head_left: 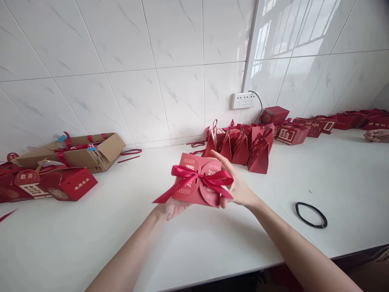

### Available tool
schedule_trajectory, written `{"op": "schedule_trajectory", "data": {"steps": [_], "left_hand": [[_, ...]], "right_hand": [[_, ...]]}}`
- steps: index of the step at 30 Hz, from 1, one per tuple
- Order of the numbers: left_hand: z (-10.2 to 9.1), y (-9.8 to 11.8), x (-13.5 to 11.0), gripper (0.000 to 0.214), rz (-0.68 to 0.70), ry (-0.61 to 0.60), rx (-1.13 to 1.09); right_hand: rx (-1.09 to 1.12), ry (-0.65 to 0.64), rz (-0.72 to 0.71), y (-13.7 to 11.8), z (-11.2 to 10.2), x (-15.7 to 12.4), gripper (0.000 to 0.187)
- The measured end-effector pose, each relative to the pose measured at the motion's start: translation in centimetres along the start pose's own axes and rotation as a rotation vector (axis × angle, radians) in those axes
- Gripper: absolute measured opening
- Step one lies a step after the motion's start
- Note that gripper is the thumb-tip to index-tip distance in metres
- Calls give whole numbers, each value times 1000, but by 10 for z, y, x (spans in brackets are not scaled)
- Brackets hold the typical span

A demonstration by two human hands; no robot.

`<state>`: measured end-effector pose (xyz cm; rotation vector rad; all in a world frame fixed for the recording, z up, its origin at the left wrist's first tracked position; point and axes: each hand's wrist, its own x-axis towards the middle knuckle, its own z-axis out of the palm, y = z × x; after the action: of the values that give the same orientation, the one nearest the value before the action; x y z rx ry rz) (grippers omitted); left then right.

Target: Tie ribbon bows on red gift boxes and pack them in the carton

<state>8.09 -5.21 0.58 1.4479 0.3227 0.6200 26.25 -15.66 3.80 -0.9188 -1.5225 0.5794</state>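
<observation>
Held up above the white table is a red gift box (pixel 194 195) with rounded overlapping flaps and pale printed characters. A shiny red ribbon (pixel 182 174) is tied in a bow across its top, its tails hanging out to both sides. My left hand (pixel 172 210) supports the box from below at its left side; most of those fingers are hidden under it. My right hand (pixel 237 184) grips the box's right side, thumb and fingers around the edge, with one finger stretched up behind it.
Several red gift bags (pixel 258 150) stand behind the box, with more red boxes (pixel 291 134) to their right. At left are red boxes (pixel 73 184) and a cardboard box (pixel 112 152) with ribbons and clips. A black ring (pixel 311 225) lies right. Another person's hand (pixel 377 136) rests far right.
</observation>
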Motion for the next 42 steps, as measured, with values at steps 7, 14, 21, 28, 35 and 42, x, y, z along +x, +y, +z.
{"op": "schedule_trajectory", "data": {"steps": [7,14,21,28,35,42], "left_hand": [[4,8,4,57,-75,24,-151],[-8,35,10,35,202,490,20],[32,37,-16,12,496,523,654],[40,20,-29,16,881,299,1053],[29,19,-15,17,346,844,238],[11,5,-5,23,46,819,-4]], "right_hand": [[-233,-13,-154,15,2,-1,122],[-621,137,-320,28,-2,2,104],[-703,88,-374,33,-3,1,98],[-657,62,-433,34,-2,0,103],[-557,-21,-390,38,3,0,112],[-679,122,-359,10,-4,-18,112]]}}
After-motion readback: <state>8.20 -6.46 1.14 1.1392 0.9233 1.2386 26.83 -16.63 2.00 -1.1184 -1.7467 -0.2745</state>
